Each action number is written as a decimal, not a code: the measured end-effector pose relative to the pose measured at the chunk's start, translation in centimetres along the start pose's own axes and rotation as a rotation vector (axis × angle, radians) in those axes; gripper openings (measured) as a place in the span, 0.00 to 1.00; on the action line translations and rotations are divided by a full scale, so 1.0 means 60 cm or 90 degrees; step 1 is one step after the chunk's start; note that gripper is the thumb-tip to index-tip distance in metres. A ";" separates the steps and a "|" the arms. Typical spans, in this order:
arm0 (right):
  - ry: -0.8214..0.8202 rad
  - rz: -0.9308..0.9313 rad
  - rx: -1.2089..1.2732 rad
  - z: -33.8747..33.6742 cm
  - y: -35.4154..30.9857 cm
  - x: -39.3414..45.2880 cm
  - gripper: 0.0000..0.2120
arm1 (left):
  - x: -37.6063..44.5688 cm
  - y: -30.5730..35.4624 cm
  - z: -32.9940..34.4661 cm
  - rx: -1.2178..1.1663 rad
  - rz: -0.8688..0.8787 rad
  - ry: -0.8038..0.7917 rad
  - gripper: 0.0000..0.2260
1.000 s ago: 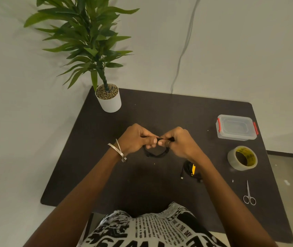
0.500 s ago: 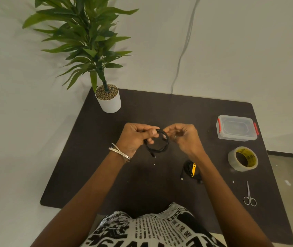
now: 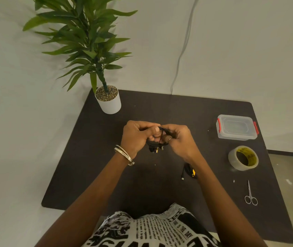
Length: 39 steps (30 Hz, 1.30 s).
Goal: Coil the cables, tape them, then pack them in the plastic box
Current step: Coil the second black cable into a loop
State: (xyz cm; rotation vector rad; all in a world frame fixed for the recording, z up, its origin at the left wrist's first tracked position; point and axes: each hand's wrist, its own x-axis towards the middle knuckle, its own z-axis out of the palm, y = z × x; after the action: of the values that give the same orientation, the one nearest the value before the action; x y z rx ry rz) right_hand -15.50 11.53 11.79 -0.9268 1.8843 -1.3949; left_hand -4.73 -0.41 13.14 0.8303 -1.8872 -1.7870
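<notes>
A black cable coil is gripped by both the left hand and right hand above the table, box lid closed.

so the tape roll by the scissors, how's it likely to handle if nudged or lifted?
The tape roll lies flat on the table, so a nudge should slide it, not roll it. Hollow core, likely light. Stood on edge, it would probably roll.

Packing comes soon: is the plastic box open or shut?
Shut: the plastic box has its clear lid seated, red clips at both ends.
</notes>
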 end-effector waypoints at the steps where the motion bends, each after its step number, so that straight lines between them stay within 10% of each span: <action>1: -0.002 0.009 0.021 0.001 -0.003 -0.001 0.20 | -0.002 0.000 0.002 0.005 0.003 0.012 0.08; 16: 0.186 -0.049 -0.335 0.030 0.001 -0.004 0.13 | -0.031 -0.003 0.045 0.205 0.057 0.157 0.06; 25: 0.033 0.025 -0.082 0.005 -0.008 -0.007 0.11 | -0.017 0.013 0.009 0.103 0.037 0.038 0.06; 35: 0.104 0.186 0.515 0.017 -0.008 -0.012 0.05 | -0.022 0.004 0.029 0.171 0.099 0.083 0.07; 39: 0.269 0.019 0.193 0.030 -0.011 -0.014 0.09 | -0.030 -0.006 0.049 0.236 0.114 0.121 0.07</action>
State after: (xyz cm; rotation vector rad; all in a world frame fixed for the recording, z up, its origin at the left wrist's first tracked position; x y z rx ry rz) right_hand -13.47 11.10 12.04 -0.4791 1.8877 -1.9055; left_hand -5.29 2.99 12.71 0.8867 -2.1199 -1.2261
